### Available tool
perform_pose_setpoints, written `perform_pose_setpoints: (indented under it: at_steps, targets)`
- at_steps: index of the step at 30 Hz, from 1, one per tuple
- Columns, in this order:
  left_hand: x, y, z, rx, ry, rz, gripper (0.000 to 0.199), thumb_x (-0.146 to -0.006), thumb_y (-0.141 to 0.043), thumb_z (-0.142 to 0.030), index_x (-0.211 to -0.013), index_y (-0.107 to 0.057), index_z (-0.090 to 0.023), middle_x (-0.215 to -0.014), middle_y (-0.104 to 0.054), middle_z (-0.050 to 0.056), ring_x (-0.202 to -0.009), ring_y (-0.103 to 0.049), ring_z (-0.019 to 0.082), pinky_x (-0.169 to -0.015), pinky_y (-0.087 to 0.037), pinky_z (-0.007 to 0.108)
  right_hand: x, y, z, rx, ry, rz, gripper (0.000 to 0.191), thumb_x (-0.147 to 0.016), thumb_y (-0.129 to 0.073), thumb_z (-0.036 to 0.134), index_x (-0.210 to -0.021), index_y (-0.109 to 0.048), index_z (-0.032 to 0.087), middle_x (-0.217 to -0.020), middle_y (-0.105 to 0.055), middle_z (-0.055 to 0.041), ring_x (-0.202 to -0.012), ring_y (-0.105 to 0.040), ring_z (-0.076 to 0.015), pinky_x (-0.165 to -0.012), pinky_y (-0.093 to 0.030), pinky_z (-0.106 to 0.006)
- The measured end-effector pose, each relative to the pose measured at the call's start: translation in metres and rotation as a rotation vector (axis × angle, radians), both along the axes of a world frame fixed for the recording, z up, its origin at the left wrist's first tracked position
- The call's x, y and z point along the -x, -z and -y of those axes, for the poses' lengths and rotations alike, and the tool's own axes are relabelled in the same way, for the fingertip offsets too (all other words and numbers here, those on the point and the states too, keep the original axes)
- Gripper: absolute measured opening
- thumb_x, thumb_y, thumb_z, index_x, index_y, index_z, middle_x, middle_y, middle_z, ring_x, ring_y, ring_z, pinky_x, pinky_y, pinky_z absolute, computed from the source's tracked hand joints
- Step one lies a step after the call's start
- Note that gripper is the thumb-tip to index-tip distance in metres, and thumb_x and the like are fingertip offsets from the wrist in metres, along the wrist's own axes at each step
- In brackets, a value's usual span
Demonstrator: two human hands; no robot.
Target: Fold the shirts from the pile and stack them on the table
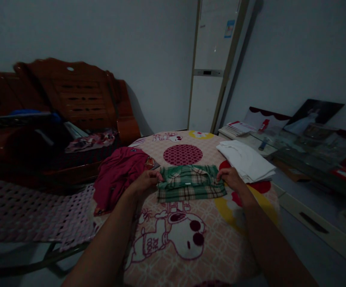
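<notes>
A green plaid shirt (190,191), folded into a flat rectangle with its collar area facing up, lies on the round table with a patterned cloth (220,247). My left hand (149,181) pinches the shirt's left edge between thumb and fingers. At the opposite edge, my right hand (229,177) grips the cloth the same way. Close beyond my left hand sits a loose heap of magenta clothing (119,171). A folded white garment (246,159) rests on the table just past my right hand.
Left of the table stand a carved wooden sofa (80,95) and a woven lounge chair (35,207). A glass-topped cabinet (304,155) holding papers and a photo (310,113) runs along the right. A tall white air conditioner (207,99) fills the corner.
</notes>
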State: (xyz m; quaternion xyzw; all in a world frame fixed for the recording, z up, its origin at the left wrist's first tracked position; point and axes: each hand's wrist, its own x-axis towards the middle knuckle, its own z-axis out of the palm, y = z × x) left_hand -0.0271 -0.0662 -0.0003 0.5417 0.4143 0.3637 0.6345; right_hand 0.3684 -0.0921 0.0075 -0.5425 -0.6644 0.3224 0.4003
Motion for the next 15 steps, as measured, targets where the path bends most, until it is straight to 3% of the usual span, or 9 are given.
perform_pose_setpoints:
  at_steps: [6, 9, 12, 15]
  targets:
    - [0.001, 0.001, 0.0, -0.016, 0.043, -0.055, 0.013, -0.058, -0.073, -0.021, -0.065, -0.067, -0.012, -0.056, -0.061, 0.002, -0.047, -0.05, 0.008, -0.048, -0.035, 0.019, 0.008, -0.005, 0.001, -0.039, 0.068, -0.065, 0.019, -0.061, -0.052, 0.021, -0.066, -0.07, 0.018, -0.063, -0.07, -0.002, -0.061, -0.063, -0.0167, -0.062, -0.048, -0.027]
    - [0.003, 0.002, -0.001, -0.023, 0.073, -0.126, 0.009, -0.059, -0.066, -0.021, -0.064, -0.067, -0.012, -0.052, -0.059, 0.0, -0.041, -0.048, 0.008, -0.044, -0.034, 0.02, 0.019, -0.011, 0.005, -0.071, 0.056, -0.028, 0.019, -0.071, -0.059, 0.032, -0.075, -0.071, 0.017, -0.067, -0.07, -0.0025, -0.062, -0.063, -0.0168, -0.06, -0.047, -0.027]
    - [0.003, 0.001, -0.001, -0.025, 0.076, -0.161, 0.01, -0.059, -0.061, -0.018, -0.064, -0.066, -0.013, -0.053, -0.06, 0.0, -0.04, -0.048, 0.008, -0.043, -0.035, 0.02, 0.035, -0.016, 0.011, -0.1, 0.054, 0.228, 0.029, -0.077, -0.063, 0.044, -0.067, -0.068, 0.017, -0.058, -0.065, -0.0018, -0.056, -0.058, -0.0156, -0.054, -0.041, -0.026]
    - [0.002, 0.0, -0.002, -0.034, 0.073, -0.175, 0.01, -0.058, -0.058, -0.017, -0.063, -0.066, -0.013, -0.05, -0.059, -0.001, -0.039, -0.048, 0.008, -0.042, -0.035, 0.019, 0.049, -0.016, 0.013, -0.159, 0.078, 0.562, 0.025, -0.075, -0.069, 0.041, -0.066, -0.067, 0.018, -0.062, -0.065, -0.0034, -0.061, -0.058, -0.0168, -0.058, -0.038, -0.026]
